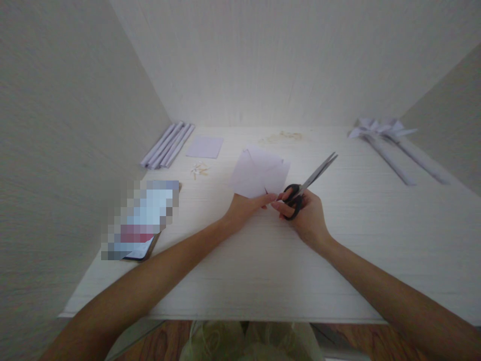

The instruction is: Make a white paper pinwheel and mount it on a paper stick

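Near the middle of the table, a square sheet of white paper with slits running in from its corners is held up by my left hand. That hand's fingers are closed on the near corner, thumb on top. My right hand grips a pair of scissors by the black handles. Their blades point up and away to the right, nearly together and apart from the paper. The right thumb and fingertips meet beside the left fingertips at the paper's near corner; whether they touch the sheet I cannot tell.
Several rolled paper tubes lie at the back left, beside a square of paper and small sticks. A phone with a blurred screen sits left. Two paper pinwheels on tubes lie right. Small pale bits lie behind.
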